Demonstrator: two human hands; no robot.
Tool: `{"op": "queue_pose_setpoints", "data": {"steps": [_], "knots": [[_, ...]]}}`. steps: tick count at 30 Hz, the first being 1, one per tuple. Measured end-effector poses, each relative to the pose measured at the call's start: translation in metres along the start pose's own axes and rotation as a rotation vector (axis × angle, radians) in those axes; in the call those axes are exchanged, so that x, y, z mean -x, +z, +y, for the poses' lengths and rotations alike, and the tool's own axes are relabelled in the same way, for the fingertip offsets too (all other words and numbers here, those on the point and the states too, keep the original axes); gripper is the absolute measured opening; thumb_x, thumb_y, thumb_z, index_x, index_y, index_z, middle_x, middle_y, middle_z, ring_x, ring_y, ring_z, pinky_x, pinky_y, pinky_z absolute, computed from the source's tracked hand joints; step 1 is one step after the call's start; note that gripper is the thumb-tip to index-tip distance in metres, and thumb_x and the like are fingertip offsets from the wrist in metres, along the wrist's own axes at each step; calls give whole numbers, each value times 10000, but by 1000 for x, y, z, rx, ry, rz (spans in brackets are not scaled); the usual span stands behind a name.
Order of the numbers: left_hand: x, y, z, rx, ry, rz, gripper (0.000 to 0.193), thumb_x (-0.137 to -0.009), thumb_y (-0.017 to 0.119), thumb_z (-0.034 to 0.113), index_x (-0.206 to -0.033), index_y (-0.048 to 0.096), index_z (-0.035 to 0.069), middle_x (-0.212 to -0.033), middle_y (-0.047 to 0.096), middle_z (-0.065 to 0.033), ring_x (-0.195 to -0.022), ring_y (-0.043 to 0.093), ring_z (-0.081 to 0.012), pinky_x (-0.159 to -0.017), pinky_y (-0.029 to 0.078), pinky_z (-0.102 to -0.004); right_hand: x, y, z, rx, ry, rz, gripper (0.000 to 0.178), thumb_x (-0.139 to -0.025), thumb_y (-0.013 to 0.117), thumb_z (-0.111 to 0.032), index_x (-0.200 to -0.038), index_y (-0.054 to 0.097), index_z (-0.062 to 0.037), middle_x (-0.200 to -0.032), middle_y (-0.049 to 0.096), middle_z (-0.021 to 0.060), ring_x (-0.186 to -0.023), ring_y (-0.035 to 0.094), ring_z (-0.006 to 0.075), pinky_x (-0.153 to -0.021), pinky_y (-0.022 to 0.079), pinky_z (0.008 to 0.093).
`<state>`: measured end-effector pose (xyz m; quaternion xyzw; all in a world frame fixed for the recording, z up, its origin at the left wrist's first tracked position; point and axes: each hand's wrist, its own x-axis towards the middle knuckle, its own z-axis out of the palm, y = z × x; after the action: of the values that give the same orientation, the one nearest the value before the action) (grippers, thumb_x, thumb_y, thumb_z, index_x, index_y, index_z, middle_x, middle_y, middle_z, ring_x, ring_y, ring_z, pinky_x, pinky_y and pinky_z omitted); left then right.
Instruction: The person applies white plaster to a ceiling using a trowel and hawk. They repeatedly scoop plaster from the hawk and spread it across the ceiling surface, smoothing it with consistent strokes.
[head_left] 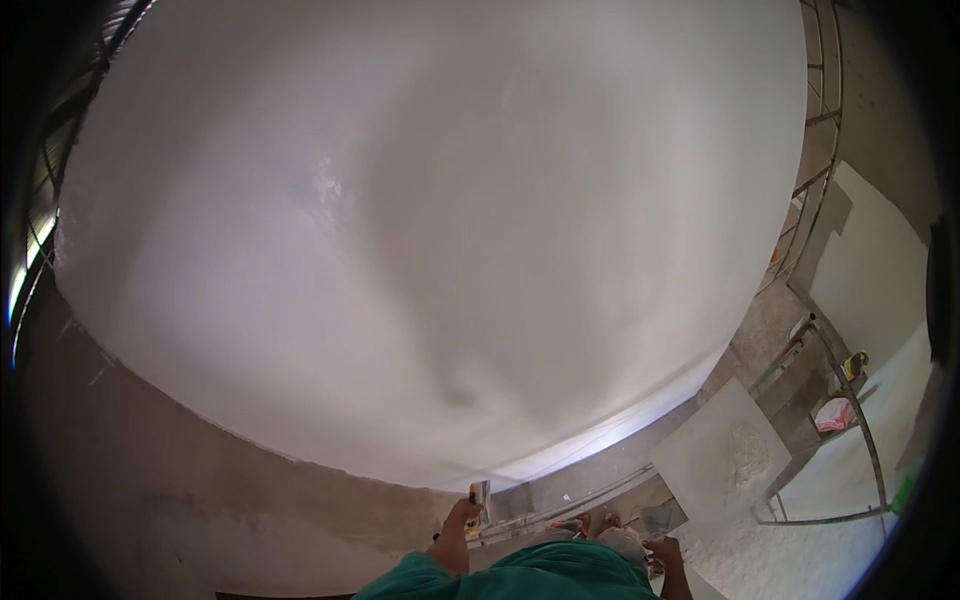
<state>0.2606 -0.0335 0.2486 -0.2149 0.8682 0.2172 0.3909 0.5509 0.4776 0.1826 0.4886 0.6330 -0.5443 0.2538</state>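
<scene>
A broad white plastered wall (560, 250) fills most of the view. Close to its lower edge, my left hand (456, 522) is closed around a putty knife (483, 493) with a dark and yellow handle and a flat pale blade. My right hand (664, 550) is lower down, beside my body, with its fingers wrapped round the handle of a scraper (655, 519). The scraper's wide greyish blade points up and away from the fist. Its handle is mostly hidden by the fingers.
A pale board (700, 455) bearing a heap of white plaster (748, 455) lies to the right. Metal scaffold frames (868, 440) stand beyond it, near a pink-and-white bag (834, 414). Bare grey-brown wall (200, 470) borders the white surface at lower left. My feet (583, 523) show below.
</scene>
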Motion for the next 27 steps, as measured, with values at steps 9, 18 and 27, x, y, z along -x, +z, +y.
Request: {"op": "queue_pose_setpoints", "data": {"steps": [9, 18, 27], "knots": [[-34, -41, 87, -33, 250, -44, 396, -743, 665, 341, -909, 689, -17, -846, 697, -188, -822, 683, -314, -722, 518, -418, 2, 29, -35, 47, -60, -175, 383, -667, 799, -248, -897, 696, 40, -804, 697, 140, -700, 672, 210, -596, 546, 410], [-39, -52, 35, -147, 19, -57, 402, -761, 678, 298, -987, 663, -34, -851, 691, -183, -778, 683, -298, -701, 518, -419, -3, 17, -65, 210, -237, -100, 505, -662, 717, -324, -963, 677, 81, -885, 688, 254, -800, 694, 287, -685, 546, 403], [-2, -18, 11, -37, -141, -75, 297, -771, 693, 215, -867, 661, -65, -777, 672, -161, -685, 658, -259, -628, 504, -426, -35, -37, -72, 268, -227, -137, 243, -712, 654, -154, -842, 676, 50, -722, 647, 121, -616, 625, 218, -547, 513, 405]]}}
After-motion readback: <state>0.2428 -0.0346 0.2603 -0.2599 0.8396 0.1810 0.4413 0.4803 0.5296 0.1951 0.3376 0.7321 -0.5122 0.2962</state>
